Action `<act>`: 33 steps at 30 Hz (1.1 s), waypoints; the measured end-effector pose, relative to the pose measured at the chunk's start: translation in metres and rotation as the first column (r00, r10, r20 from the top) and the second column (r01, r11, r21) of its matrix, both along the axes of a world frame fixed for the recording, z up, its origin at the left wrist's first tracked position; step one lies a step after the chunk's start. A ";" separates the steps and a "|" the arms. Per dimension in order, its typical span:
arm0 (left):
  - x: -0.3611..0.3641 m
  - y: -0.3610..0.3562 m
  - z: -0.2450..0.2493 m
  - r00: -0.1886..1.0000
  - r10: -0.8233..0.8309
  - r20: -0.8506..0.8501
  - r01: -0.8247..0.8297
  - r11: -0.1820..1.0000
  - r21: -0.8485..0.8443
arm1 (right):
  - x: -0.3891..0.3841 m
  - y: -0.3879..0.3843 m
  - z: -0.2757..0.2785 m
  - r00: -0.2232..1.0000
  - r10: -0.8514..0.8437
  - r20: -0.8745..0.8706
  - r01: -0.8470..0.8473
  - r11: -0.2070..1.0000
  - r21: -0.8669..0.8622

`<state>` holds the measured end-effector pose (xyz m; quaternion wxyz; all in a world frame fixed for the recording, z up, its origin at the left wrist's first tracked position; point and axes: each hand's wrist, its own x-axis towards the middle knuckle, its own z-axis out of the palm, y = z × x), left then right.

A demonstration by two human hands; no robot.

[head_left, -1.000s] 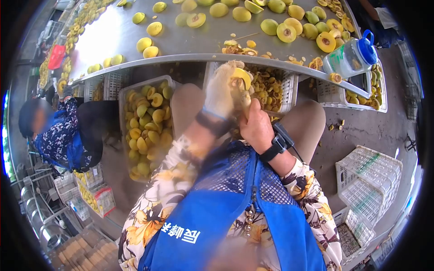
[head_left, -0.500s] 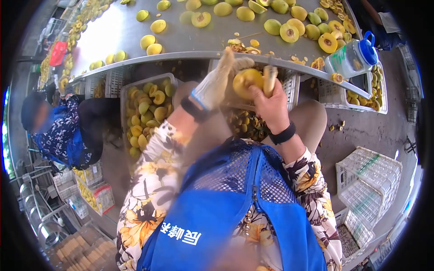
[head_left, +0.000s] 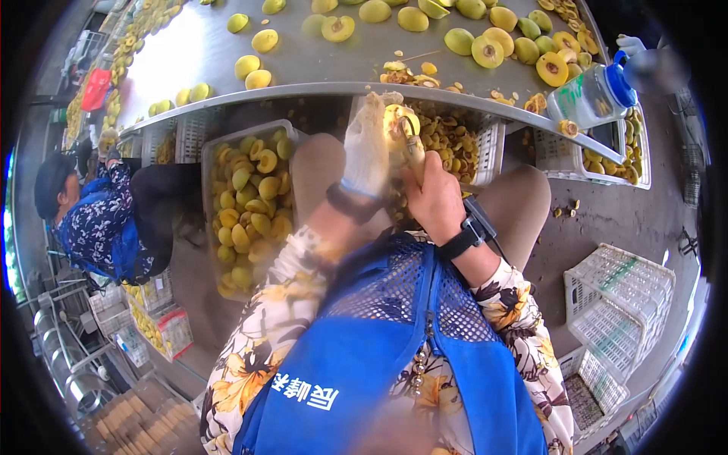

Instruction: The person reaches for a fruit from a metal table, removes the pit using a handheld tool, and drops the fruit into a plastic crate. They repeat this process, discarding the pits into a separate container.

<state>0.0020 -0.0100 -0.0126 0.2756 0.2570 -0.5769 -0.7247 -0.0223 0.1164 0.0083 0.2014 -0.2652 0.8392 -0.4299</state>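
Note:
My left hand (head_left: 366,152), in a white work glove, is wrapped around a yellow peach half (head_left: 397,123) just below the table's edge. The peach's cut face turns toward my right hand (head_left: 438,196), which is bare and closed round the wooden handle of a pitting knife (head_left: 415,154). The knife's curved metal loop is against the cut face. Under my hands, a white crate (head_left: 497,152) holds peach scraps and pits. Left of my knee, another crate (head_left: 210,167) is full of peach halves.
Peach halves (head_left: 337,28) and scraps lie on the metal table (head_left: 303,64). A blue-capped water bottle (head_left: 584,98) stands at its right edge. White crates (head_left: 622,296) are on the floor at right. Another person (head_left: 106,212) sits at left.
The peach has moved from my right hand's fingers into my gloved left hand, which was stretched out before. The knife's loop has come down to the cut face.

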 end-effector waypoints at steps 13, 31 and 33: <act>0.001 -0.018 0.030 0.905 -0.424 0.019 0.340 0.751 0.566 | 0.000 0.011 -0.014 0.976 0.198 0.092 -0.197 0.980 -0.029; 0.004 0.000 -0.012 0.954 -0.300 0.009 0.237 0.773 0.588 | 0.012 0.003 0.001 0.379 0.173 0.909 0.060 0.976 -0.210; 0.003 -0.001 -0.011 0.959 -0.279 0.050 0.211 0.819 0.534 | 0.005 0.007 -0.009 0.210 0.257 0.943 0.099 0.954 -0.282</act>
